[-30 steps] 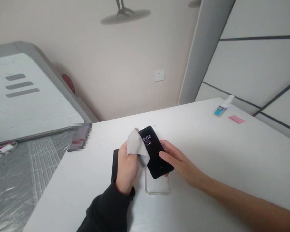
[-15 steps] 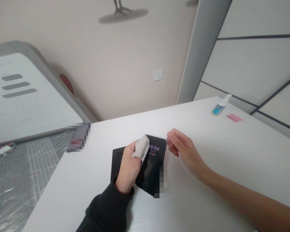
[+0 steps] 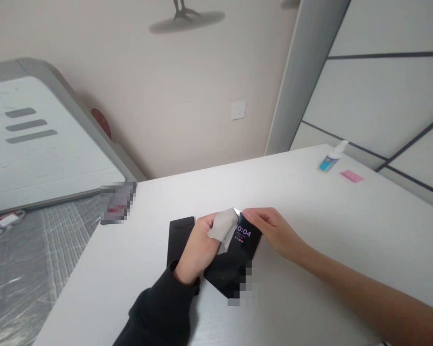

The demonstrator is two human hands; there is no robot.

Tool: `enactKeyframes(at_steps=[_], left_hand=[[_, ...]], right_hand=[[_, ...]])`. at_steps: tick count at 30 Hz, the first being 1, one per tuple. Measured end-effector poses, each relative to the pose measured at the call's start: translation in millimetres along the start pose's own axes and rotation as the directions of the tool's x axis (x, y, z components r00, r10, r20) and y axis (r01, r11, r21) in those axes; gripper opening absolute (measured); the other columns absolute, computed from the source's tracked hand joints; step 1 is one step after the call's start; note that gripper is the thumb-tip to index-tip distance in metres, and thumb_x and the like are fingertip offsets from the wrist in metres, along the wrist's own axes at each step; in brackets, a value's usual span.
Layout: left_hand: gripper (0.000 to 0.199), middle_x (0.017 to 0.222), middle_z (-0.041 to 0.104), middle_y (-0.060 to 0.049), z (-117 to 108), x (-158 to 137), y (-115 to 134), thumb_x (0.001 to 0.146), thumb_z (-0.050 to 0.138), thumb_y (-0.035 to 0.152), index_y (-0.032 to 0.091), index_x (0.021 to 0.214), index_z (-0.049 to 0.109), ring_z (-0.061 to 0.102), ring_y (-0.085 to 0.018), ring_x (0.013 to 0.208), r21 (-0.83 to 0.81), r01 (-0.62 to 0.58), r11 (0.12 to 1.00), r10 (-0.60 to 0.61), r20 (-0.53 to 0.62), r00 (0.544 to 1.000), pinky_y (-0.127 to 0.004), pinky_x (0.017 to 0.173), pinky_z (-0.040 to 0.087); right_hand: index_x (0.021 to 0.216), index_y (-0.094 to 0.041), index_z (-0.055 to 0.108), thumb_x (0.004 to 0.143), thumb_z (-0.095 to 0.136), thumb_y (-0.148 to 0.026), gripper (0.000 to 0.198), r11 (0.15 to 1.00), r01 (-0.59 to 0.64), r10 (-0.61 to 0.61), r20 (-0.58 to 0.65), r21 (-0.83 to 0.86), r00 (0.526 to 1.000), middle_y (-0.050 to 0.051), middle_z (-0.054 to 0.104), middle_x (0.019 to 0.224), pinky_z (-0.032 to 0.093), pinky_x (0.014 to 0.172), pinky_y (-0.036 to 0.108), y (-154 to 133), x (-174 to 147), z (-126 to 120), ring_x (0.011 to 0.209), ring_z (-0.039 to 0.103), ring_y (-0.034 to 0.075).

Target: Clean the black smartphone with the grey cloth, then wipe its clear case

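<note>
A phone point(image 3: 225, 269) with a black screen lies tilted in front of me, its lit clock reading 10:04. My left hand point(image 3: 202, 245) is closed round a light grey cloth point(image 3: 224, 226), which rests against the upper left part of the screen. At the upper right corner my right hand point(image 3: 269, 228) grips the phone, thumb on its top edge and the other fingers mostly hidden. Partly under my left wrist lies a second flat black device point(image 3: 178, 238) on the white table, beside the phone. Blurred blocks cover the phone's lower right corner.
At the far right of the white table point(image 3: 159, 197) stand a small spray bottle point(image 3: 328, 162) with a blue label and, beside it, a pink slip point(image 3: 351, 176). A pixelated flat item point(image 3: 120, 202) lies at the table's left corner. Behind is a wall with a socket point(image 3: 237, 110).
My right hand has moved from beside the phone onto its upper right corner. The phone has turned clockwise, and my left hand with the cloth has shifted slightly right and down.
</note>
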State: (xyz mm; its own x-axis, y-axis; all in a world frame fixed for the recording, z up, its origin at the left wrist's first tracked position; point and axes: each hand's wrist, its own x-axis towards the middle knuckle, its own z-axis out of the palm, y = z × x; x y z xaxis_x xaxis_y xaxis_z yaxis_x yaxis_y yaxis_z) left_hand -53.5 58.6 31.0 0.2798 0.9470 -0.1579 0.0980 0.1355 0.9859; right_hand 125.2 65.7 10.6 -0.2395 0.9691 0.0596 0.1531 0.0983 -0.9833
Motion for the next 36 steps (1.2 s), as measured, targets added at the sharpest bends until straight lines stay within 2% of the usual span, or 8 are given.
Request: enactKeyframes(at_steps=[4,10,15,20,26,29,32,36], left_hand=[[0.033,0.067,0.061,0.000,0.1,0.9,-2.0,0.082,0.071,0.047,0.017,0.069,0.069,0.044,-0.012,0.059,-0.040,0.030,0.999,-0.029,0.033,0.999,-0.023,0.052,0.035],[0.021,0.059,0.053,0.002,-2.5,0.3,0.2,0.079,0.073,0.037,0.016,0.073,0.073,0.039,-0.011,0.054,-0.054,0.068,0.996,-0.067,0.029,0.997,-0.022,0.048,0.029],[0.022,0.061,0.058,0.001,-2.7,1.1,0.4,0.079,0.074,0.036,0.017,0.069,0.071,0.044,-0.013,0.059,-0.097,0.050,0.994,-0.052,-0.016,0.999,-0.022,0.054,0.033],[0.037,0.055,0.056,0.003,-0.7,3.3,-4.9,0.076,0.080,0.049,0.016,0.065,0.066,0.043,-0.010,0.052,-0.196,0.046,0.980,-0.067,-0.103,0.992,-0.020,0.050,0.032],[0.047,0.064,0.070,-0.003,7.3,7.3,-3.9,0.066,0.085,0.060,0.016,0.080,0.073,0.065,-0.017,0.059,-0.424,0.053,0.904,-0.121,-0.136,0.983,-0.025,0.053,0.050],[0.045,0.065,0.072,-0.004,9.1,9.1,-1.5,0.060,0.093,0.052,0.017,0.081,0.074,0.072,-0.021,0.066,-0.577,0.060,0.815,-0.173,-0.143,0.974,-0.026,0.061,0.057],[0.042,0.068,0.075,-0.004,9.7,9.3,0.1,0.063,0.092,0.049,0.017,0.085,0.075,0.075,-0.023,0.073,-0.621,0.036,0.783,-0.154,-0.137,0.979,-0.029,0.067,0.060],[0.042,0.077,0.078,-0.007,12.6,7.2,1.9,0.065,0.092,0.046,0.017,0.092,0.077,0.077,-0.027,0.082,-0.638,0.057,0.768,-0.156,-0.099,0.983,-0.033,0.074,0.061]], right_hand=[[0.058,-0.022,0.039,0.086,0.055,-0.062,0.051,0.997,-0.028,0.032,-0.063,0.068,0.997,-0.003,0.035,0.059,0.028,0.056,0.028,4.0,2.9,0.3,0.060,0.034,0.014],[0.059,-0.022,0.047,0.083,0.061,-0.065,0.051,0.980,-0.087,0.124,-0.206,0.176,0.971,-0.003,0.040,0.057,0.027,0.049,0.026,9.3,7.2,-4.0,0.053,0.035,0.012],[0.058,-0.022,0.044,0.085,0.062,-0.060,0.050,0.971,-0.065,0.155,-0.402,0.230,0.902,-0.005,0.035,0.057,0.023,0.046,0.026,16.0,12.3,-11.0,0.051,0.033,0.011],[0.063,-0.021,0.050,0.091,0.060,-0.055,0.045,0.962,-0.003,0.149,-0.518,0.272,0.842,-0.004,0.042,0.060,0.032,0.046,0.024,22.4,12.7,-13.9,0.054,0.041,0.012],[0.075,-0.022,0.056,0.089,0.061,-0.057,0.038,0.933,0.020,0.167,-0.480,0.360,0.861,-0.004,0.052,0.066,0.044,0.045,0.023,24.0,9.5,-0.6,0.055,0.052,0.013],[0.077,-0.021,0.057,0.086,0.059,-0.063,0.043,0.893,-0.030,0.213,-0.364,0.449,0.907,-0.003,0.056,0.062,0.044,0.040,0.025,21.1,7.7,7.0,0.047,0.055,0.014],[0.081,-0.019,0.059,0.083,0.060,-0.064,0.046,0.851,-0.093,0.238,-0.221,0.517,0.946,-0.001,0.062,0.059,0.045,0.040,0.025,17.6,5.6,9.9,0.043,0.060,0.016],[0.086,-0.017,0.062,0.084,0.061,-0.060,0.043,0.869,-0.052,0.218,-0.286,0.492,0.933,-0.001,0.064,0.059,0.048,0.040,0.025,17.0,4.6,7.7,0.043,0.063,0.017]])
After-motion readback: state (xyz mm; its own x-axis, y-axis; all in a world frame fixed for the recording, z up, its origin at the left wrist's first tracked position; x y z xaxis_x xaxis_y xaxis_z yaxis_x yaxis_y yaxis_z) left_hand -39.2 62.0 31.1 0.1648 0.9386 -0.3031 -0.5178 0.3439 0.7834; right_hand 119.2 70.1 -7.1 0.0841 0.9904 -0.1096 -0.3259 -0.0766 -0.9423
